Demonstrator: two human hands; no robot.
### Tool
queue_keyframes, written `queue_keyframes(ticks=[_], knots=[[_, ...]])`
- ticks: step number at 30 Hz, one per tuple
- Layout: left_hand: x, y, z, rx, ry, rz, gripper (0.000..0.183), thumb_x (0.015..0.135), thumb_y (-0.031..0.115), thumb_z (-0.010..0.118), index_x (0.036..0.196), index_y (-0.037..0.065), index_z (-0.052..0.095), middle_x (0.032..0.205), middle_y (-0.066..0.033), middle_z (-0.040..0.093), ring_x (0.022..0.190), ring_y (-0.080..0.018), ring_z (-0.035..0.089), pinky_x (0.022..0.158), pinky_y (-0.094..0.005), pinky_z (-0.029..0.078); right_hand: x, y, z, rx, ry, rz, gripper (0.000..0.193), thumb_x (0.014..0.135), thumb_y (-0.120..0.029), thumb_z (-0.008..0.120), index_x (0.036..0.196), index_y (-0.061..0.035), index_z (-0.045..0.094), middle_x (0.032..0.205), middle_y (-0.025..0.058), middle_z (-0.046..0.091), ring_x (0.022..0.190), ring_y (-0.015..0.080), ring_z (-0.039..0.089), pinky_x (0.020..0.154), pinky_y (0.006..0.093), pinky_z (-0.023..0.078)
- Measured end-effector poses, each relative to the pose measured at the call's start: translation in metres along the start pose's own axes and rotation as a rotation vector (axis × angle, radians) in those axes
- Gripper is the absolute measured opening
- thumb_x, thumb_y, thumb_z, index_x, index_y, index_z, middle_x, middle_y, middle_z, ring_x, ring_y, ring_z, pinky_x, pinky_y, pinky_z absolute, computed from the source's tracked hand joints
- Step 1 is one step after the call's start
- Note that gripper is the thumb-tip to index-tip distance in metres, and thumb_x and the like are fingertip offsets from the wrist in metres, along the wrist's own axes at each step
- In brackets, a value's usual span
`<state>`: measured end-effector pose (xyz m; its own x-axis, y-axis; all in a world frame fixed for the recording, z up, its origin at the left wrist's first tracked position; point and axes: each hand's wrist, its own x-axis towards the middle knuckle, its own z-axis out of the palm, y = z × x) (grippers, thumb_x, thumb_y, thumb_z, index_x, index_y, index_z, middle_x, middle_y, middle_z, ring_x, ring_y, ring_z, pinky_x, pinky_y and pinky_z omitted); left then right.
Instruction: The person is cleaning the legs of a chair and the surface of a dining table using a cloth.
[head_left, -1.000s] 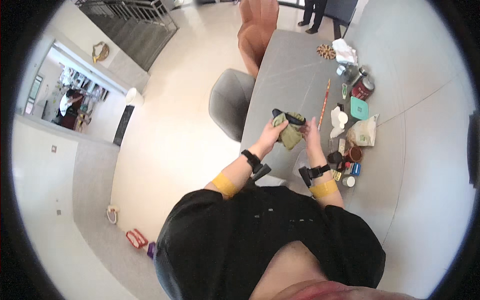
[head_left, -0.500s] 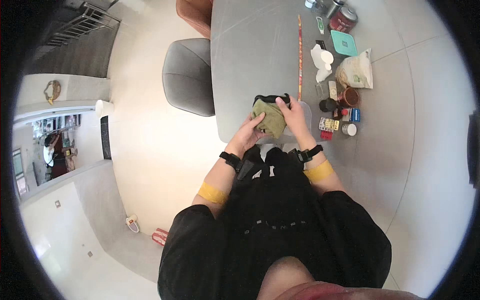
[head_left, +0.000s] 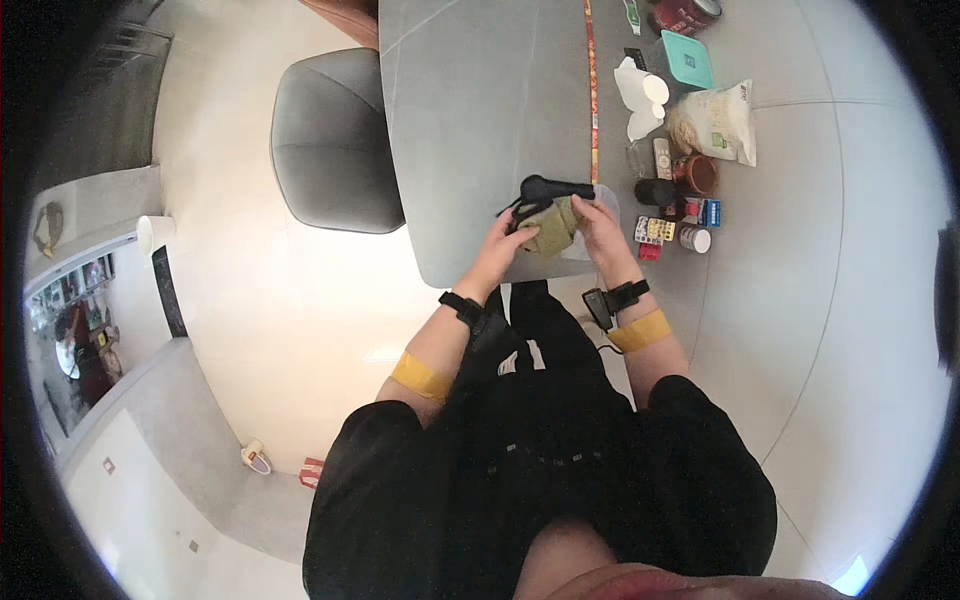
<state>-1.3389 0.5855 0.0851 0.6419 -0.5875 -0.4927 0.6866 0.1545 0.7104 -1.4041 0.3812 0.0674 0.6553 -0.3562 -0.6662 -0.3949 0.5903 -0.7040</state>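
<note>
Both my hands are raised over the near end of the grey table (head_left: 470, 120). Between them is an olive-green cloth (head_left: 552, 228). My left hand (head_left: 496, 252) is closed on the cloth's left side, its thumb lying across the front. My right hand (head_left: 604, 238) pinches the cloth's upper right edge. Just beyond the cloth lies a black object (head_left: 545, 188) with a rounded left end and a narrow part reaching right; its exact kind is unclear. Dark strap-like parts of it hang by my left fingers. Whether it rests on the table or is held I cannot tell.
Along the table's right side stand a teal-lidded box (head_left: 687, 60), a white bag (head_left: 722, 125), a brown jar (head_left: 697, 175), a white jar (head_left: 694, 238) and pill packs (head_left: 655, 230). A red-orange strip (head_left: 592, 90) runs lengthwise. A grey chair (head_left: 335, 140) stands at left.
The black object has come further out past the cloth and shows more of its length. My hands have spread slightly apart, and the whole view has shifted.
</note>
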Motion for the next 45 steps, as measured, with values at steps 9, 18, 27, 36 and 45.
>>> queue_keyframes(ticks=[9,18,27,36,45], knots=[[0.056,-0.016,-0.077,1.026,0.519,0.218,0.064,0.094,0.033,0.063,0.146,0.004,0.041,0.150,-0.0226,0.040,0.141,-0.0367,0.034,0.117,-0.0506,0.024,0.036,-0.037,0.023,-0.287,0.395,-0.502,0.053,0.104,-0.037,0.055,0.129,0.0092,0.050,0.126,0.0199,0.061,0.114,0.0258,0.059,0.099,0.0361,0.044],[0.092,-0.043,-0.098,1.752,0.639,0.174,0.078,0.095,0.051,0.045,0.159,0.013,0.023,0.165,-0.0261,0.008,0.151,-0.0475,0.005,0.120,-0.0614,0.002,0.105,-0.022,0.055,-1.521,0.285,-0.781,0.037,0.088,-0.024,0.072,0.110,0.0005,0.056,0.124,0.0244,0.062,0.117,0.0428,0.057,0.096,0.0460,0.048],[0.088,-0.045,-0.103,1.784,0.679,0.118,0.079,0.092,0.052,0.051,0.158,0.014,0.029,0.164,-0.0268,0.011,0.151,-0.0485,0.008,0.120,-0.0624,0.005,0.173,0.019,0.075,-1.812,0.173,-0.736,0.095,0.088,-0.077,0.044,0.150,-0.0051,0.043,0.168,0.0067,0.013,0.154,0.0384,0.004,0.121,0.0630,0.005],[0.095,-0.051,-0.100,1.871,0.665,0.124,0.082,0.092,0.048,0.053,0.158,0.010,0.024,0.164,-0.0282,0.007,0.150,-0.0494,0.005,0.121,-0.0603,0.002,0.180,0.024,0.095,-1.824,0.298,-0.728,0.073,0.094,-0.064,0.047,0.148,-0.0147,0.050,0.166,-0.0015,0.021,0.152,0.0373,0.014,0.117,0.0684,0.012],[0.096,-0.054,-0.101,1.909,0.701,0.187,0.081,0.092,0.043,0.052,0.158,0.007,0.022,0.164,-0.0283,0.008,0.150,-0.0483,0.007,0.120,-0.0600,0.005,0.179,0.002,0.077,-1.524,0.199,-0.792,0.067,0.092,-0.058,0.057,0.145,-0.0169,0.053,0.163,-0.0063,0.028,0.151,0.0242,0.022,0.121,0.0578,0.016]])
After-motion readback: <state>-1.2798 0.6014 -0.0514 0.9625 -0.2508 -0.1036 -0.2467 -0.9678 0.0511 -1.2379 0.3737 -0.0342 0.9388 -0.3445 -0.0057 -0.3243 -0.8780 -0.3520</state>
